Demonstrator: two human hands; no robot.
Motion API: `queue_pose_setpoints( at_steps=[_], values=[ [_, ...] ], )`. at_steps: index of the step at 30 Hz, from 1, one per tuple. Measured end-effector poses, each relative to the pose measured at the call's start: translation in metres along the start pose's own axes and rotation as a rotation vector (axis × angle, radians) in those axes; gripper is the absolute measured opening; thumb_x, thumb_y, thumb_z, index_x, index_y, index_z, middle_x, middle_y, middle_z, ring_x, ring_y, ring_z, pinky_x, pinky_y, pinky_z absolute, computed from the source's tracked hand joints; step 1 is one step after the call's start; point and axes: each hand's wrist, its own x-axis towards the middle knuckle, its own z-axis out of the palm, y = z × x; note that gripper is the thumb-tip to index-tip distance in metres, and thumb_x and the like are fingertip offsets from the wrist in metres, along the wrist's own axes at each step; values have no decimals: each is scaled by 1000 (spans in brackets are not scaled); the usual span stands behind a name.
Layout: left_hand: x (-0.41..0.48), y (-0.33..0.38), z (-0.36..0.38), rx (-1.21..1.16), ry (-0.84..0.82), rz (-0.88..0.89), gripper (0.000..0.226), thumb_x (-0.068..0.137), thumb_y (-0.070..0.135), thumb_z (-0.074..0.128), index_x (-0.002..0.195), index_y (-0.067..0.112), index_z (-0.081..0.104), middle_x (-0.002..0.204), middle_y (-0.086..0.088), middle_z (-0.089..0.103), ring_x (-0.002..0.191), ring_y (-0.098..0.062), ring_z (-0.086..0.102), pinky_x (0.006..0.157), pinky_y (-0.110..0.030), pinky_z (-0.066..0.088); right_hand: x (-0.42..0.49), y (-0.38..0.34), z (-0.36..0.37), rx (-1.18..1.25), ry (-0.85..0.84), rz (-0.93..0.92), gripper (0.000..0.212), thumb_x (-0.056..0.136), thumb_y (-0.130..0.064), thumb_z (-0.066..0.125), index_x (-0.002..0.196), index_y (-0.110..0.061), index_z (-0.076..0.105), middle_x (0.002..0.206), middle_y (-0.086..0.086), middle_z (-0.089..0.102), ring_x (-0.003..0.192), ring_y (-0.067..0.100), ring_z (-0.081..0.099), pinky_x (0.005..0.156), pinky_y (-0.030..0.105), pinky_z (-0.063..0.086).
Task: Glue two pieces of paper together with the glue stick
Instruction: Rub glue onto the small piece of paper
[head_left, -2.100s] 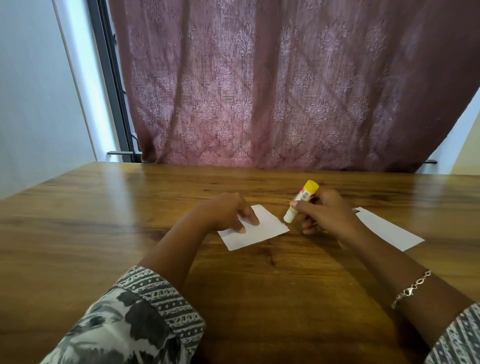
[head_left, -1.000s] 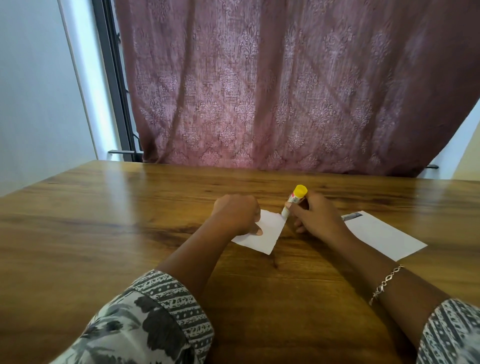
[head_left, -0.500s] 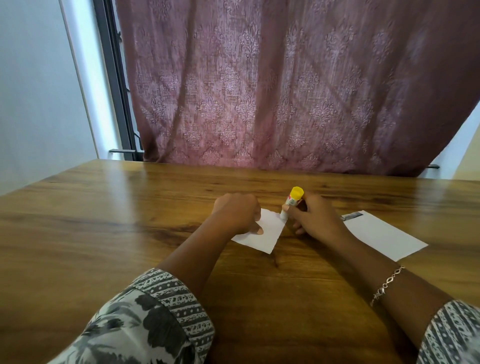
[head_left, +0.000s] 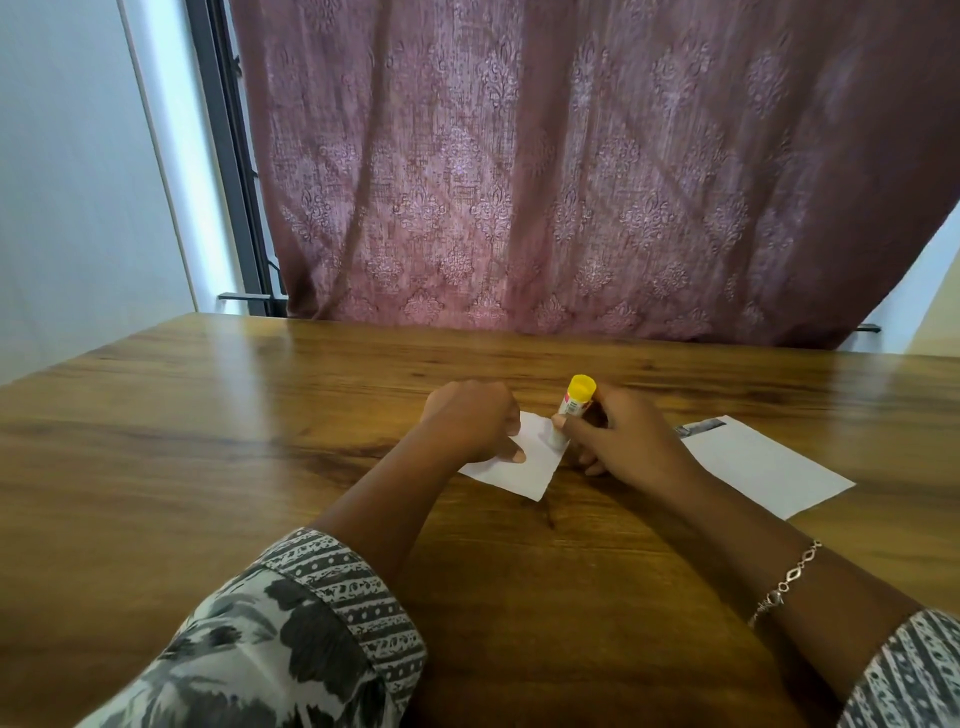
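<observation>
Grips, in the right hand (head_left: 628, 441), a short white cylindrical glue stick (head_left: 571, 408) with a yellow end. Curls thumb and fingers round the barrel's lower half, yellow end up and leaning slightly toward 1 o'clock. Sets the lower end down on a small white paper piece (head_left: 530, 470), close to its 2 o'clock corner.

Holds that paper down with the left hand (head_left: 467, 421), just at 9 o'clock of the stick: knuckles up, fingers bent, thumb tip pressed flat on the paper. Cannot tell whether the hidden fingertips press or pinch the far edge.

Beneath both hands, a glossy brown wooden surface (head_left: 208, 441), with the small piece near its middle, one corner pointing to 6 o'clock.

At 3 o'clock of the right hand, partly behind it, a larger white rectangular paper sheet (head_left: 763, 467) with a dark printed strip at its far edge, flat on the same surface and apart from the small piece.

On the right wrist, a thin silver-coloured chain bracelet (head_left: 787, 582).

Toward 7 o'clock, a grey-and-white patterned sleeve (head_left: 291, 639).

Beyond the surface at 12 o'clock, a dusty-pink damask curtain (head_left: 571, 182). At 9 o'clock of it, a dark metal window frame (head_left: 228, 156) and a pale wall (head_left: 67, 182).
</observation>
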Motion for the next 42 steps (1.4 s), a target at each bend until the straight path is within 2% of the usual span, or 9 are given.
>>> queue_pose_setpoints(
  at_steps=[13,17,19,21,24,29,33,36,42],
  values=[
    [-1,-2,-1,-25,-1,-5,37,78,37,67,111,22,62,114,0,65,105,-19,58,78,-30,43,-16,-10,-1,87,-76,-128,17,86,-25,57,94,-10,57,73,5,62,57,18,62,55,31,54],
    [-2,-2,-1,-18,13,-5,37,77,37,67,111,22,62,113,0,65,104,-20,58,78,-30,43,-20,-11,0,120,-111,-159,5,85,-27,58,82,-23,56,70,5,64,52,12,60,47,23,52],
    [-2,-2,-1,-14,20,-2,37,78,36,67,111,21,62,113,-1,65,104,-20,58,78,-30,43,-21,-12,2,129,-126,-174,12,84,-28,58,74,-32,53,68,1,64,51,10,60,46,22,52],
    [-2,-2,-1,-9,27,-4,37,78,36,66,111,21,62,112,-1,65,103,-20,58,76,-30,42,-22,-13,2,137,-144,-175,15,84,-28,58,72,-34,52,66,-1,63,49,8,59,45,21,51],
    [-2,-2,-2,-14,26,-13,37,76,37,67,110,23,62,112,0,65,103,-20,58,73,-29,40,-20,-12,0,225,-151,-143,10,83,-27,60,74,-30,56,63,0,63,43,5,57,41,18,49],
    [-2,-2,-3,-32,15,-11,38,77,38,67,111,22,62,115,1,65,105,-19,58,73,-27,39,-15,-6,-14,581,-88,-10,4,84,-13,58,83,-12,62,50,0,57,39,11,52,38,22,46],
    [-4,-2,-3,-40,10,3,39,78,37,66,113,21,62,117,0,64,106,-19,57,76,-28,41,-10,2,-34,766,-27,58,16,84,-4,54,85,-18,62,57,3,61,45,12,58,41,24,49],
    [-5,-2,-2,-35,17,17,38,79,37,66,113,21,62,119,-1,63,108,-19,56,80,-30,43,-4,9,-45,852,-1,103,12,84,-9,54,86,-20,61,66,5,66,52,12,62,44,24,52],
    [-3,-2,-1,-12,17,24,38,80,37,65,115,21,62,120,-1,63,107,-19,57,86,-32,47,5,25,-52,863,76,168,15,87,-14,51,80,-23,60,71,6,68,56,13,63,49,26,53]
  ],
)
